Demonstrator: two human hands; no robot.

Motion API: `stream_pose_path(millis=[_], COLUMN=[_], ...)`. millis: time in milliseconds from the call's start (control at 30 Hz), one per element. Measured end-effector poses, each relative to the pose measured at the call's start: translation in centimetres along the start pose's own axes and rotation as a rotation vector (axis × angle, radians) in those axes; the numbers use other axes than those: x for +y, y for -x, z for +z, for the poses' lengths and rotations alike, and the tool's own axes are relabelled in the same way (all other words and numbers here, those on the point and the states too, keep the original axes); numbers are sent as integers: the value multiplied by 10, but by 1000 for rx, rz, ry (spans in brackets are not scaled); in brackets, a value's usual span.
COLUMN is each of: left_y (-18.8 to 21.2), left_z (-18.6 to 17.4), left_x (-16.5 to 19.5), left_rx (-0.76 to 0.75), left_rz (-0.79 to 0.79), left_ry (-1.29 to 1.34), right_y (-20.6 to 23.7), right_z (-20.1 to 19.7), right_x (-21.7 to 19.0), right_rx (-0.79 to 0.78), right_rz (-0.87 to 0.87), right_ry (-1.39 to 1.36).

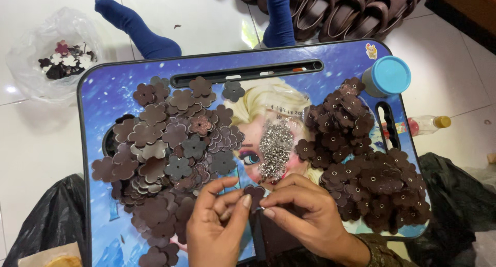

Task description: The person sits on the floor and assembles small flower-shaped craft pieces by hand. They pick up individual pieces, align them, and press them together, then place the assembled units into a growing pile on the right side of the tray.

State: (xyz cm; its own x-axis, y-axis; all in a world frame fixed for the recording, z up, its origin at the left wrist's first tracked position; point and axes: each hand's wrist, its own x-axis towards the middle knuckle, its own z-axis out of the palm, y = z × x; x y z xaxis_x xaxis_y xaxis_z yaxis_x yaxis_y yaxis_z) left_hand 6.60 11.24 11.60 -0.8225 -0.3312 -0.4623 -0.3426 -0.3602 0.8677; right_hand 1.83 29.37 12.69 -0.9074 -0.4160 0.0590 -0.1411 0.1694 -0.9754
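Note:
My left hand and my right hand meet at the near edge of a blue picture-printed lap table. Together their fingertips pinch one dark brown flower-shaped leather piece. Just beyond the fingers lies a heap of small silver metal eyelets. A loose spread of brown flower pieces covers the table's left half. On the right sits a pile of darker flower pieces with small silver centres.
A blue-lidded container stands at the table's far right corner. A clear plastic bag with flower pieces lies on the white floor, far left. Dark brown sandals line the top. Black bags flank the table; a small bottle lies right.

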Motion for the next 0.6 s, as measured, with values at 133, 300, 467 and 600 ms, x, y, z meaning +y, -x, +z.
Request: stream_pose_path(millis=[133, 300, 467, 600], left_y=[0, 1, 2, 3], left_z=[-3, -9, -9, -7], left_x=[-7, -6, -9, -13], left_rx=[-80, -77, -69, -87], left_rz=[-34, -60, 4, 17], left_ry=[126, -36, -103, -35], right_y=[1, 1, 3, 0], right_z=[-1, -2, -1, 3], right_x=[5, 10, 9, 5], right_rx=[-10, -17, -5, 47], right_rz=[93, 144, 118, 28], right_ry=[-100, -167, -86, 12])
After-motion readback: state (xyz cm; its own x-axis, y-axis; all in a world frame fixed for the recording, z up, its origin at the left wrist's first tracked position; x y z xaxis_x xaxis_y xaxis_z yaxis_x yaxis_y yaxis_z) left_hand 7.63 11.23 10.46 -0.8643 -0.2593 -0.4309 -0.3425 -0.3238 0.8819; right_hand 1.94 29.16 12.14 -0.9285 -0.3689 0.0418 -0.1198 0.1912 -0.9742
